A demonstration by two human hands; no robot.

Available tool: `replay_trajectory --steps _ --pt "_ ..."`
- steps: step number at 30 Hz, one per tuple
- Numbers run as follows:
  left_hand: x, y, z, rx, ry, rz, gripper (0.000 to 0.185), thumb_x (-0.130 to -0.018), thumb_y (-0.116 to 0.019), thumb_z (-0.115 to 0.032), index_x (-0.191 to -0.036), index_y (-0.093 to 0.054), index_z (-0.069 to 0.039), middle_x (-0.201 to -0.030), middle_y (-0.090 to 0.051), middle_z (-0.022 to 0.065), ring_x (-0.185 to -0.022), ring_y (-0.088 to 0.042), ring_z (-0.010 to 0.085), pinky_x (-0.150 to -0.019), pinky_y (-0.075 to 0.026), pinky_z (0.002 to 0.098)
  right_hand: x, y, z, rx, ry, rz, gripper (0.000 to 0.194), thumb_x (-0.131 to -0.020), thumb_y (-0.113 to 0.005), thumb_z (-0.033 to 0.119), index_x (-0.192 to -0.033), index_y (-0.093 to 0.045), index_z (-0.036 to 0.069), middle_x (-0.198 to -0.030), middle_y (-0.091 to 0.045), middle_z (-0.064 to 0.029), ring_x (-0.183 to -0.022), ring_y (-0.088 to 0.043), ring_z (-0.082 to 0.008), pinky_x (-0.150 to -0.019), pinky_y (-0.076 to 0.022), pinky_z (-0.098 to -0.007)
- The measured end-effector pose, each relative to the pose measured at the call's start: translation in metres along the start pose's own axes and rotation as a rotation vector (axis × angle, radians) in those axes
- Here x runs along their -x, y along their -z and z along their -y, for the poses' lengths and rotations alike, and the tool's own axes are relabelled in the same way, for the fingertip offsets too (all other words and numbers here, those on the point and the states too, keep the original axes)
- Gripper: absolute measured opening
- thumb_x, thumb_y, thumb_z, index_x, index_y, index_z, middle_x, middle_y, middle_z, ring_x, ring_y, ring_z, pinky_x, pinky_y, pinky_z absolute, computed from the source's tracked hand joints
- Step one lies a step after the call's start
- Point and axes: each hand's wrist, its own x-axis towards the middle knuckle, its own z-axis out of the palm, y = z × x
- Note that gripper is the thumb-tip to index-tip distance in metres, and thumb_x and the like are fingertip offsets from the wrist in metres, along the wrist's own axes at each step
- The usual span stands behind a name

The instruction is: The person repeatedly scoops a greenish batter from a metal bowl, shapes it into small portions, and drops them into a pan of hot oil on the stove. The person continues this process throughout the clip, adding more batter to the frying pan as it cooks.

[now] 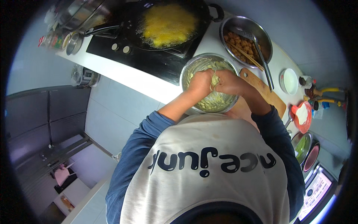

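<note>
Over a steel mixing bowl, my left hand and my right hand meet with their fingers curled inward. A lump of pale yellow-green batter shows between them, pressed by both hands. More of the same batter coats the bowl's bottom and inner wall. Beyond the bowl, a black wok sits on the stove, with yellow oil foaming in it. The fingertips are partly hidden by the backs of the hands.
Right of the stove, a steel basin holds browned fried pieces, chopsticks and a slotted ladle. A wooden cutting board lies beside my right forearm. Further right are a white bowl and a red bowl of white powder. The wok handle points left.
</note>
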Motion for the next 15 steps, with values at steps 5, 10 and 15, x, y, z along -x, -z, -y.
replay_trajectory --steps 5,10,15 --pt "0.0 -0.004 0.017 -0.036 0.025 -0.088 0.023 -0.069 -0.069 -0.016 -0.085 -0.061 -0.002 -0.078 -0.065 0.0211 -0.076 -0.063 0.0404 -0.066 -0.05 0.0448 -0.028 0.014 0.027 -0.32 0.073 0.163 0.024 -0.072 -0.064 0.003 -0.095 -0.059 -0.001 -0.076 -0.059 -0.0063 -0.069 -0.056 -0.0132 -0.06 -0.0441 -0.0268" --pt "0.002 -0.01 0.03 0.085 0.1 -0.038 0.01 -0.073 -0.064 -0.01 -0.078 -0.058 -0.003 -0.067 -0.061 0.0167 -0.067 -0.062 0.0378 -0.058 -0.049 0.044 -0.101 0.06 0.089 -0.596 0.127 0.252 0.018 -0.074 -0.069 0.006 -0.09 -0.06 0.004 -0.078 -0.06 -0.001 -0.066 -0.054 -0.009 -0.057 -0.0421 -0.0222" --pt "0.01 -0.016 0.033 0.139 0.014 -0.067 0.018 -0.071 -0.064 -0.006 -0.086 -0.054 -0.003 -0.074 -0.062 0.0154 -0.074 -0.063 0.0349 -0.06 -0.048 0.0438 -0.229 0.049 0.149 0.456 0.156 0.089 0.014 -0.077 -0.065 0.003 -0.089 -0.061 -0.003 -0.077 -0.063 -0.012 -0.068 -0.06 -0.0199 -0.061 -0.0472 -0.0341"
